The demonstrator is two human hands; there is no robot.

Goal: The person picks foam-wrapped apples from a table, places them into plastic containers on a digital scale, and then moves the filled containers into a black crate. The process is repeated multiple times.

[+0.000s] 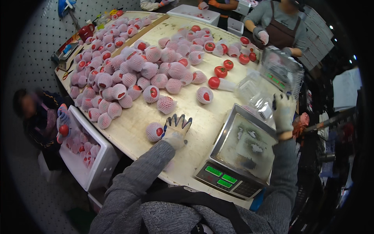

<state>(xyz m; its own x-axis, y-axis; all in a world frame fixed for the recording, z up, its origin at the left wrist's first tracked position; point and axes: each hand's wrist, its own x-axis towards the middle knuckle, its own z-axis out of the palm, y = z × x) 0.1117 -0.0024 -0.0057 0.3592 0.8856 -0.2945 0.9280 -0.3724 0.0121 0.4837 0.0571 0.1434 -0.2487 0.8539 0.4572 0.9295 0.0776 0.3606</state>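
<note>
My left hand (176,131), in a white work glove with dark fingertips, rests on the table with its fingers spread. Just left of it sits a tomato in a pink foam net (155,132). My right hand (284,112), gloved too, is beyond the scale's right rear corner with nothing visible in its grasp. It is beside clear plastic clamshell boxes (258,98); whether it touches them is hard to tell. Between my arms stands a digital scale (217,172) with lit green displays. Its metal pan (248,146) is stained and holds no produce.
A large pile of netted tomatoes (149,70) covers the table's left and middle. Bare tomatoes (220,71) lie nearer the boxes. A second scale (274,79) stands under clear packaging. One co-worker (280,26) is across the table; another (43,117) is by a white foam crate (108,158).
</note>
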